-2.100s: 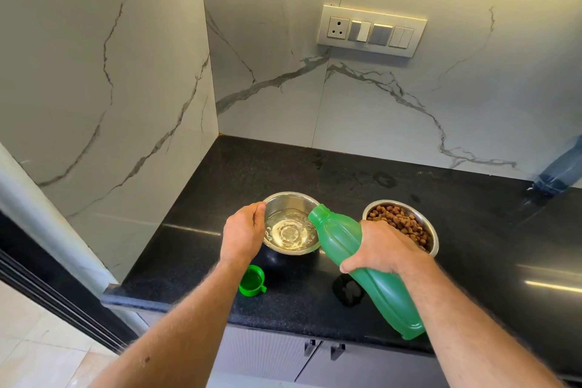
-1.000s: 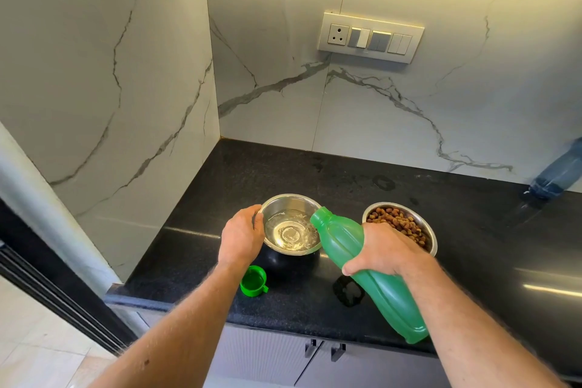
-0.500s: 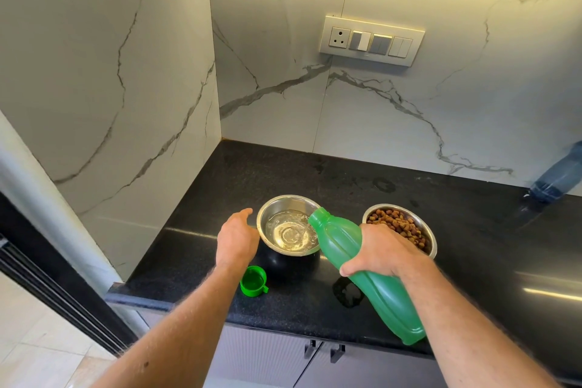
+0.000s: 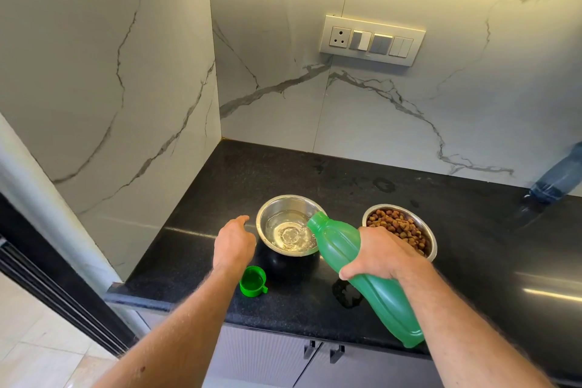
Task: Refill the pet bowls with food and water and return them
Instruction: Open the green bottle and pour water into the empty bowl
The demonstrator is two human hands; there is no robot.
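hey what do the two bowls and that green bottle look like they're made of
Both bowls, the water bowl and the kibble bowl, look like polished stainless steel: silvery, mirror-like rims. The green bottle looks like matte, slightly translucent plastic, judging by its soft, even sheen.

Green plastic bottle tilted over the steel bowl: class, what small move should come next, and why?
Probably tip the green plastic bottle upright: the right hand holds it mouth-down over the steel water bowl, which already holds water, while its green cap sits beside the open left hand.
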